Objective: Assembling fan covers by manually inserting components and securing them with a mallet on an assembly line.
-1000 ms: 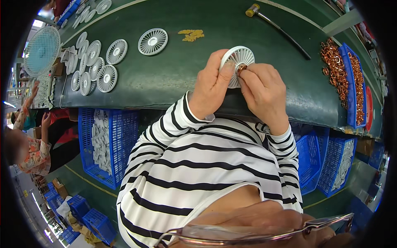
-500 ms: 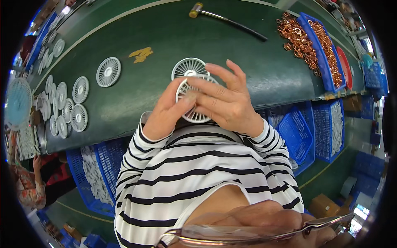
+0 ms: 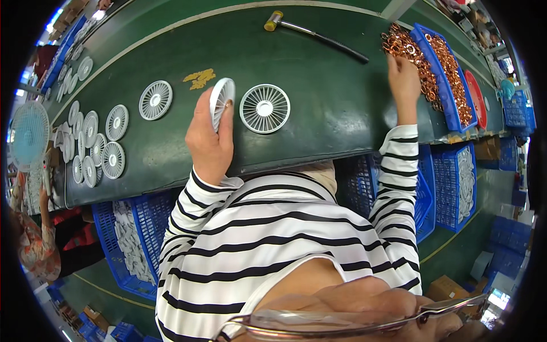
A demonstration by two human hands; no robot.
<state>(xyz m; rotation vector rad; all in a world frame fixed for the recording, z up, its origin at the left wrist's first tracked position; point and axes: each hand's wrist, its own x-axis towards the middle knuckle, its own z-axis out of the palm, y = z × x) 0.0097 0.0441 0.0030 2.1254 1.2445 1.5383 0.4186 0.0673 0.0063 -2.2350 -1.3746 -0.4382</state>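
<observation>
"What can't you make out by the right hand (image 3: 404,82)?"

"Whether its fingertips pinch any of the copper rings (image 3: 411,50); the pieces are too small and too crowded."

"And the left hand (image 3: 209,137)?"

"Most of its fingers are hidden behind the tilted white wheel (image 3: 223,97). That wheel shows nearly edge-on, so its spokes are hard to read (the dark spot (image 3: 229,104) by the thumb is too small to name)."

"Anything under the table (image 3: 336,108)?"

"The right sleeve (image 3: 400,176) and the table's edge cover part of a blue basket (image 3: 426,199)."

"Farther out?"

"The co-worker (image 3: 40,251) on the left is blurred, partly lost in the dark rim. The yellow bits (image 3: 199,78) are too small to identify."
</observation>
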